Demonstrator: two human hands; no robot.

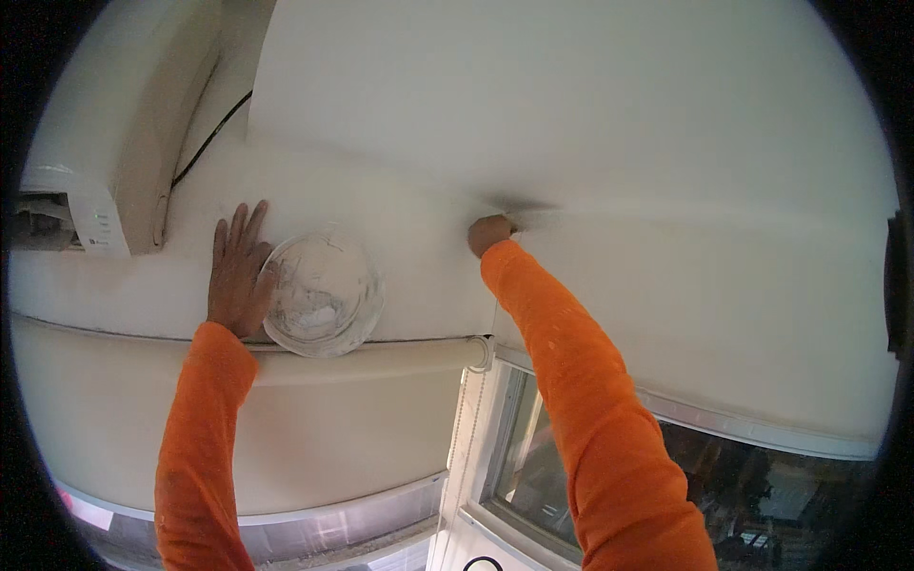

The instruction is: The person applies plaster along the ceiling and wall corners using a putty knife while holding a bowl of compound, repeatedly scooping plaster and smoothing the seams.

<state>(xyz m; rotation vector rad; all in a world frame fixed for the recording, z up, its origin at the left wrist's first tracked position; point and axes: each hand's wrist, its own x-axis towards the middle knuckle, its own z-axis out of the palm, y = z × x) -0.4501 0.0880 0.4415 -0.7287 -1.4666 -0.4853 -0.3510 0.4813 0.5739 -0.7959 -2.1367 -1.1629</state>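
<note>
My left hand [238, 276] is raised to the white wall, its long fingers stretched upward. Its thumb side holds a round clear bowl [328, 295] at the rim. White, powdery-looking residue and a small white lump show inside the bowl. My right hand [489, 235] is closed in a fist at the seam where the wall [419, 247] meets the white surface above [571, 105]. A small dark edge pokes out at its right side, but what the fingers grip is hidden. A soft dark shadow falls just above that hand.
An air conditioner [124, 124] hangs at the upper left, with a black cable [214, 138] beside it. Below the bowl runs a roller blind [352, 419] with a bead chain [460, 419]. A framed window [762, 485] lies at the lower right, and a dark object [898, 285] at the right edge.
</note>
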